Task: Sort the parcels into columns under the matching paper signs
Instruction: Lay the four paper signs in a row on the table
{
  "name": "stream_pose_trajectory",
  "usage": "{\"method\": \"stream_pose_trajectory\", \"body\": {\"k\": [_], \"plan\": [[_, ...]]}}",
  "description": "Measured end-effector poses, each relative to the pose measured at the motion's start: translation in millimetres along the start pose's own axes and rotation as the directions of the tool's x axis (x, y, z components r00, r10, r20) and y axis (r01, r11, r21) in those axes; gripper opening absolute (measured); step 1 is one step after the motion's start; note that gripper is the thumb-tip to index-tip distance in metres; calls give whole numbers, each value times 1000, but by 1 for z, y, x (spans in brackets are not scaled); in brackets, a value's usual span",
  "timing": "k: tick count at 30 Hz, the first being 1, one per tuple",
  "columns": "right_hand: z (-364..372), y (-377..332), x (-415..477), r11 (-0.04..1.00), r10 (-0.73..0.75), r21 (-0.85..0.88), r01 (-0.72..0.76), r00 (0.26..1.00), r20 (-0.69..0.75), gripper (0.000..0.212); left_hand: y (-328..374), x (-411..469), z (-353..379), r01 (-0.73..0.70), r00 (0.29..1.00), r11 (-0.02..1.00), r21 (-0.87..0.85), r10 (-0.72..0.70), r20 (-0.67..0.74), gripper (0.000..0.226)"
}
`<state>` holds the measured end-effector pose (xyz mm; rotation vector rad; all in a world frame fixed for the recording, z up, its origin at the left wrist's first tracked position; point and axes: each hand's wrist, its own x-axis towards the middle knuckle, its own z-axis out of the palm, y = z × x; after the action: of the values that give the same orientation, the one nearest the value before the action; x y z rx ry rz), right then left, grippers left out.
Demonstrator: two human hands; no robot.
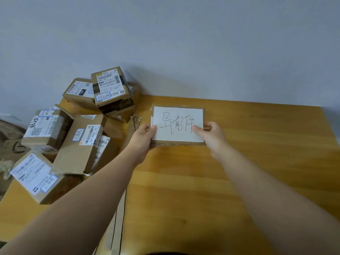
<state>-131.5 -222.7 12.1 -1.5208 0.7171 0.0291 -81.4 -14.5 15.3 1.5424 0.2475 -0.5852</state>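
A white paper sign with black handwritten characters is mounted on a piece of brown cardboard and sits near the far edge of the wooden table. My left hand grips its lower left corner. My right hand holds its right edge, thumb lying on the paper. A heap of brown cardboard parcels with white shipping labels and blue-bordered handwritten stickers lies at the table's left. One parcel sits on top of the heap by the wall.
A pale wall runs along the table's far edge. Flat cardboard strips lie along a seam between the left and right table parts. Dark bags or cloth show off the table's left edge.
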Motion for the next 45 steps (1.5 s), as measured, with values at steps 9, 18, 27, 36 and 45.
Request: {"method": "stream_pose_trajectory", "body": {"k": [9, 18, 27, 36, 45], "plan": [[-18, 28, -31, 998, 20, 66, -20, 1000, 11, 36, -35, -40, 15, 9, 998, 993, -116, -16, -60, 14], [-6, 34, -5, 999, 10, -44, -12, 1000, -29, 15, -29, -20, 2, 9, 984, 982, 188, 25, -175, 29], [41, 23, 55, 990, 22, -139, -40, 992, -127, 19, -19, 35, -43, 101, 967, 986, 133, -66, -245, 27], [87, -8, 131, 993, 109, -17, -114, 978, -178, 37, -45, 70, -54, 228, 951, 927, 299, -146, -273, 27], [107, -1, 175, 948, 39, -310, -79, 990, -135, 44, -30, 99, -46, 217, 969, 915, 341, -159, -189, 32]]}}
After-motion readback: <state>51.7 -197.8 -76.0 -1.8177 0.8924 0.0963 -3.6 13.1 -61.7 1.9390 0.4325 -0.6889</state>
